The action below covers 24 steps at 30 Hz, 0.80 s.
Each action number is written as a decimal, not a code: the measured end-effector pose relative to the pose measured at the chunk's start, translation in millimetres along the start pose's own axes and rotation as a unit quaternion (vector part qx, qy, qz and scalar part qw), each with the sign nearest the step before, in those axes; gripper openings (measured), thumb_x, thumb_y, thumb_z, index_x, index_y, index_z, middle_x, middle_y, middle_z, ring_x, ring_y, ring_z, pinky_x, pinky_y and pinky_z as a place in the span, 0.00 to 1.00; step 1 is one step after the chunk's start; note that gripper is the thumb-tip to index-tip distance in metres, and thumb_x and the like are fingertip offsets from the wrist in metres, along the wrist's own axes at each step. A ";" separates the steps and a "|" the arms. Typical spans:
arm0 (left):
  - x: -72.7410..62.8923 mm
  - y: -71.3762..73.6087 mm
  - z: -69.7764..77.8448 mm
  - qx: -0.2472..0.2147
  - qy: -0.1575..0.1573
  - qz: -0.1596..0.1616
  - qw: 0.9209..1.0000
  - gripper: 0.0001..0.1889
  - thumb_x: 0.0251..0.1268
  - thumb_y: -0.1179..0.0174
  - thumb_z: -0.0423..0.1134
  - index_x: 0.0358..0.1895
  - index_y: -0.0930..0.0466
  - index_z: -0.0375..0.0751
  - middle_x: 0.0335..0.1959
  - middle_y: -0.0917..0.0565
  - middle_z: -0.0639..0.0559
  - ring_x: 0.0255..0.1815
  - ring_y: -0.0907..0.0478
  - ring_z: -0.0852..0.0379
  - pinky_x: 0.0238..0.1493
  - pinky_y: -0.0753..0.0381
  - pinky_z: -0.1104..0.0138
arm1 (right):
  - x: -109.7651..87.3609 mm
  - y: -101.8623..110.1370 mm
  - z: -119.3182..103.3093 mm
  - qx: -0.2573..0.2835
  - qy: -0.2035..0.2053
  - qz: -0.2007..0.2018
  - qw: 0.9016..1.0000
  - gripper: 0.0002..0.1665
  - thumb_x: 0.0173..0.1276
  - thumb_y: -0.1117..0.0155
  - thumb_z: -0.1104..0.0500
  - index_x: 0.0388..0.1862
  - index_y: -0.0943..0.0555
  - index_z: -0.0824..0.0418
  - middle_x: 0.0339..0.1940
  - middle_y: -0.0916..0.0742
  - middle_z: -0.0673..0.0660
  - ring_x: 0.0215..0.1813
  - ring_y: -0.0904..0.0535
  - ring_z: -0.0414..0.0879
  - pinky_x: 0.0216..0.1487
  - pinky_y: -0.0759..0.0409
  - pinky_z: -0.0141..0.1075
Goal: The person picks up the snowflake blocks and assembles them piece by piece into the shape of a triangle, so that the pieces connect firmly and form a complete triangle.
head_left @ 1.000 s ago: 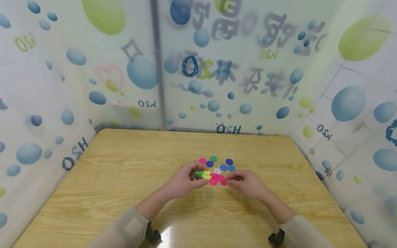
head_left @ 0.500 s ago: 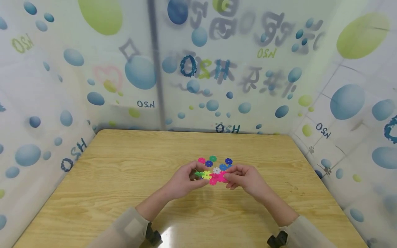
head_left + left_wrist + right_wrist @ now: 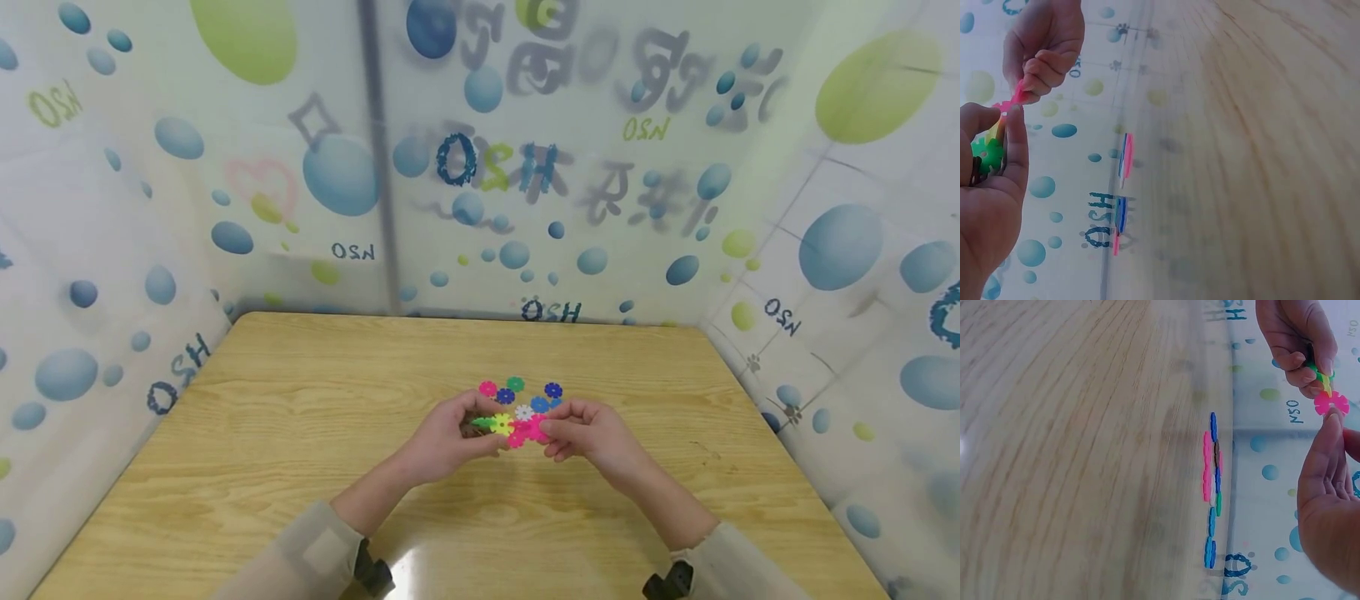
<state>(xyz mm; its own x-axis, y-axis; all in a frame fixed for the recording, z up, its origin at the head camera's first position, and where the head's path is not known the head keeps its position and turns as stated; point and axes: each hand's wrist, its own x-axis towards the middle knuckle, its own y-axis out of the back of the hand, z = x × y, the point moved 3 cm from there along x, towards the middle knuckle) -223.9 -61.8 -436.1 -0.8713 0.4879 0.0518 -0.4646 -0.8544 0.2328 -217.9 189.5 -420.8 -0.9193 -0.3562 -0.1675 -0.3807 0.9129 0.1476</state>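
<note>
My left hand (image 3: 450,437) holds a small chain of plastic snowflake discs between thumb and fingers. A green disc (image 3: 988,155) and a yellow disc (image 3: 501,424) belong to it, and a dark piece (image 3: 1310,353) shows behind the green one. Thumb and index finger of my right hand (image 3: 600,433) pinch a pink snowflake disc (image 3: 1332,404). Its edge meets the yellow disc's edge in the right wrist view. Both hands are raised above the tabletop, close together. The right hand's other fingers are curled.
Loose discs lie flat on the wooden table (image 3: 300,417) just beyond the hands: a white disc (image 3: 523,412), a green disc (image 3: 515,384), pink ones including a pink disc (image 3: 488,389), and several blue ones like the dark blue disc (image 3: 553,390). Patterned curtains (image 3: 300,250) enclose the table.
My right hand has picked up a pink disc from the table and brought it up and left against the yellow one. The left hand has stayed nearly in place.
</note>
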 end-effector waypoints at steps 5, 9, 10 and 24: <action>0.9 -0.3 0.6 0.004 0.007 0.006 1.000 0.20 0.72 0.25 0.38 0.62 0.18 0.40 0.54 0.12 0.45 0.46 0.10 0.56 0.47 0.10 0.69 | 0.8 0.6 -0.2 -0.003 -0.001 -0.001 1.000 0.18 0.82 0.31 0.56 0.54 0.18 0.71 0.40 0.07 0.56 0.40 0.09 0.44 0.47 0.08 0.36; 1.2 -1.9 0.1 -0.010 0.015 0.004 1.000 0.20 0.72 0.25 0.37 0.62 0.17 0.40 0.55 0.12 0.45 0.47 0.10 0.56 0.47 0.09 0.69 | 1.2 -0.2 1.7 0.004 0.004 -0.004 1.000 0.17 0.82 0.31 0.57 0.54 0.18 0.71 0.40 0.07 0.54 0.40 0.09 0.44 0.47 0.08 0.36; 1.4 -2.9 -0.4 -0.022 0.018 0.000 1.000 0.19 0.72 0.26 0.36 0.62 0.18 0.38 0.56 0.12 0.44 0.47 0.09 0.55 0.48 0.09 0.68 | 1.3 -0.6 2.5 0.007 0.004 -0.004 1.000 0.16 0.82 0.31 0.57 0.54 0.18 0.71 0.39 0.07 0.54 0.39 0.09 0.44 0.47 0.08 0.36; 0.8 -6.2 -3.3 -0.068 0.028 -0.022 0.997 0.20 0.75 0.31 0.31 0.65 0.22 0.32 0.54 0.14 0.40 0.48 0.08 0.53 0.52 0.08 0.65 | -0.2 -4.9 3.0 0.018 0.006 0.006 1.000 0.16 0.81 0.30 0.58 0.54 0.17 0.72 0.39 0.06 0.52 0.38 0.09 0.42 0.46 0.08 0.35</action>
<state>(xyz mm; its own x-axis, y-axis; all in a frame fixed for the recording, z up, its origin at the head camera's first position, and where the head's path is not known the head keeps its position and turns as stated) -222.2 -56.7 -440.7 -0.8558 0.5172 -0.0107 -0.5156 -0.8510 0.1000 -215.5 185.7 -424.4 -0.9253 -0.3469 -0.1532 -0.3652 0.9239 0.1140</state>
